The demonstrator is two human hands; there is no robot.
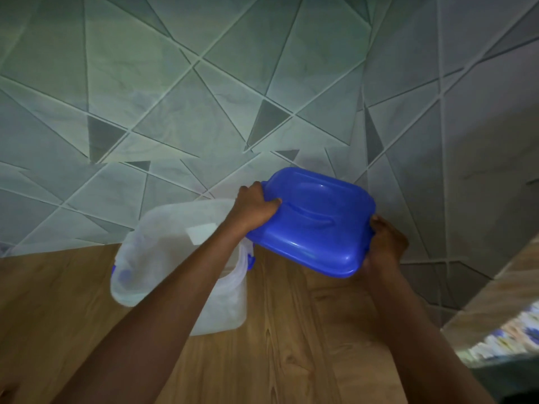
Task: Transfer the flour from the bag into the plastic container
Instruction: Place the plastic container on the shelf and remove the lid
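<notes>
Both hands on the blue lid (pixel 315 225) rn: left hand (pixel 255 207) curls round its far edge w/ thumb pressed on top, right hand (pixel 385 243) wraps the opposite corner, closer to me. Lid's tilted and up in the air, between the two hands.

Plastic container (pixel 221 304) sits open on the wood table (pixel 291 345), right under the left wrist/forearm. Two-handed grip prob bc the lid's wide, and it's held off to the side so the mouth is clear for pouring imo.

Flour bag isn't in view. Can't tell if any flour's inside, walls are too cloudy.
</notes>
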